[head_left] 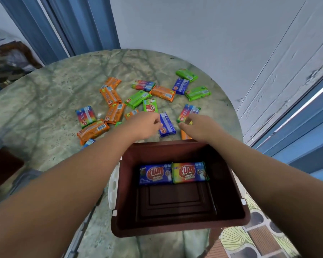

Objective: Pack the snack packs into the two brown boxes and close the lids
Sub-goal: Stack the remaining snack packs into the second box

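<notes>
Starting nearest you, the brown box holds two snack packs at its far wall; beyond, your left hand pinches a blue pack, your right hand curls on a rainbow pack; loose pinches risk dropping either short of the rim.

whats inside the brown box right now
Two snack packs lie side by side against the brown box's far wall: a blue pack and a rainbow pack. The remaining floor is bare; nothing is hidden.
</notes>
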A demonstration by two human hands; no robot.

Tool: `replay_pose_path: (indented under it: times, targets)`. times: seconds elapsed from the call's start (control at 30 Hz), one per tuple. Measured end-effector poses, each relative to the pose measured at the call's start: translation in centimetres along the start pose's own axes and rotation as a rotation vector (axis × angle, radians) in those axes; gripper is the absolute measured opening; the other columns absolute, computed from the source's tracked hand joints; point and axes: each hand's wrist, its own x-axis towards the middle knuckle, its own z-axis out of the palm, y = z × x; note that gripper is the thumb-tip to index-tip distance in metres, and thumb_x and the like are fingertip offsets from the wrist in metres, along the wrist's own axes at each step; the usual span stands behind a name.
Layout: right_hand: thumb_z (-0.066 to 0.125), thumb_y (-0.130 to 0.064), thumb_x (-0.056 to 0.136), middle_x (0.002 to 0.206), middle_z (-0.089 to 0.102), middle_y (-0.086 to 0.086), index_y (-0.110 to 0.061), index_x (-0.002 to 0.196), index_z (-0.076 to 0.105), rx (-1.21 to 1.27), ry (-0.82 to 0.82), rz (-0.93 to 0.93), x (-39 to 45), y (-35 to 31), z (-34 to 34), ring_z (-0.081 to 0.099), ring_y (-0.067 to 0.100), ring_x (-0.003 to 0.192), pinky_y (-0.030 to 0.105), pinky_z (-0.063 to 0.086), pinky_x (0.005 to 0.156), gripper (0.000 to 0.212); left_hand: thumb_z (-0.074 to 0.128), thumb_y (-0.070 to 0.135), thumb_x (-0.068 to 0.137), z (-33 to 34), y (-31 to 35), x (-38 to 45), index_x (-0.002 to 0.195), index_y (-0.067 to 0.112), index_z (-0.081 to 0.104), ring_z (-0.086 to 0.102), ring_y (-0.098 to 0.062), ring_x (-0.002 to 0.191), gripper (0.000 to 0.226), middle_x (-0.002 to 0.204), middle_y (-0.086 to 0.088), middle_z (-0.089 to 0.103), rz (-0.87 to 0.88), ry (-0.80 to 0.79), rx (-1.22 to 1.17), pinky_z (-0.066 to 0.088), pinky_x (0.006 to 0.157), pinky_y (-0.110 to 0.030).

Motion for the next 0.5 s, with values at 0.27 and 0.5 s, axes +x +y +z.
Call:
replay_pose_path:
  times: [0.27,0.5]
  targets:
    - [0.075,-0.062,0.081,0.139,0.058,0.013,-0.009,0.144,0.043,-0.262,-0.226,0.213,5.3,1.3,1.3,0.058,0.033,0.124,0.041,0.051,0.098,0.088,0.068,0.017,0.091,1.9,-0.1,5.8,0.128,0.019,0.053,0.057,-0.027,0.102,0.04,0.115,-0.007,0.058,0.146,-0.101,0.361,0.051,0.077,-0.042]
    - [0.087,-0.071,0.058,0.13,0.061,0.008,-0.012,0.15,0.027,-0.23,-0.278,0.317,7.1,0.5,4.4,0.062,0.032,0.119,0.043,0.053,0.094,0.125,0.08,0.018,0.083,4.3,0.3,8.7,0.156,0.026,0.017,0.036,-0.033,0.138,0.097,0.158,-0.012,0.025,0.22,-0.101,0.777,0.042,0.103,-0.046]
